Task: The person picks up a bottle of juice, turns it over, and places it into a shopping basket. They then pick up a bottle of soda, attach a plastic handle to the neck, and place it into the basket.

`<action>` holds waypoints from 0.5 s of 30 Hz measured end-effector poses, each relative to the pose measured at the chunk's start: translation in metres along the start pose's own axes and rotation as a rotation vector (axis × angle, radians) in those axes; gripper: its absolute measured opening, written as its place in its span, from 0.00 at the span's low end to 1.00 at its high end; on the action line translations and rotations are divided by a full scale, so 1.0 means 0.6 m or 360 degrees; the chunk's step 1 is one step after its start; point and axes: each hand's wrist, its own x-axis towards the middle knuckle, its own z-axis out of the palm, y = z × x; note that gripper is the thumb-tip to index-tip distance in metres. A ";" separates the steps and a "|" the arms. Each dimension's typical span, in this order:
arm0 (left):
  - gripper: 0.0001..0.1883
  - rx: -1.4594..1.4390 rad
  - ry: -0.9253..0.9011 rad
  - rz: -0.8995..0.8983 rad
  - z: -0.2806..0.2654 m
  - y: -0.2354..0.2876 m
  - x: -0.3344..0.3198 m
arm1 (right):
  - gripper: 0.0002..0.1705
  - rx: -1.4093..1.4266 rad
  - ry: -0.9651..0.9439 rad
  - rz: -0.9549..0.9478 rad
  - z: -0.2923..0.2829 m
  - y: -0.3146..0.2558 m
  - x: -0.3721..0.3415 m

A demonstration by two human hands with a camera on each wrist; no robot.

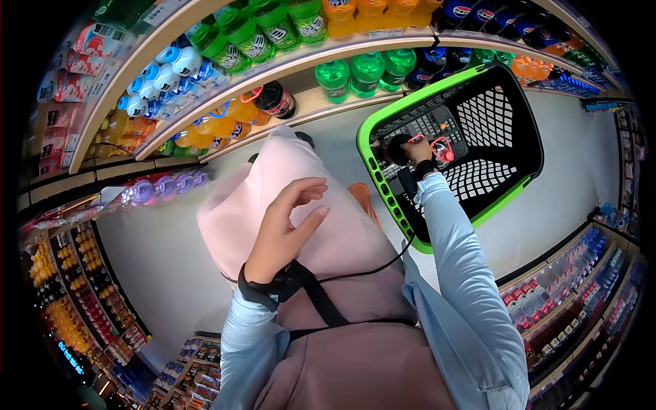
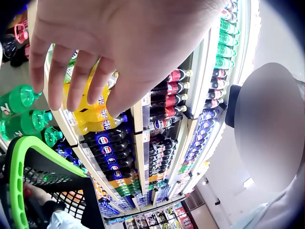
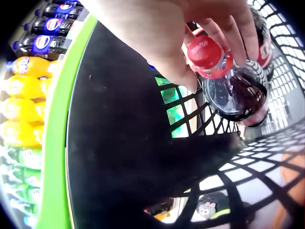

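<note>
My right hand (image 1: 421,152) reaches down into a black mesh shopping basket with a green rim (image 1: 369,147). Its fingers curl at the red carry handle (image 1: 413,139) of a dark cola bottle (image 1: 397,149). Right beside that hand stands a second cola bottle (image 3: 238,93), whose red cap (image 3: 205,51) is close under the thumb and fingers in the right wrist view. My left hand (image 1: 287,222) hovers over my pink-clad lap, fingers loosely bent and holding nothing. In the left wrist view its palm and fingers (image 2: 119,43) show against the drink shelves.
Shelves ahead hold green soda bottles (image 1: 335,80), orange drinks and a lone cola bottle (image 1: 275,100) with a red handle. More stocked shelves (image 1: 567,273) line the right. A black cable (image 1: 369,271) runs between my wrists, across my lap.
</note>
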 end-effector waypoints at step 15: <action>0.21 0.0126 -0.0171 0.0089 0.003 -0.013 0.000 | 0.11 0.0501 -0.0247 0.0478 -0.033 -0.012 -0.020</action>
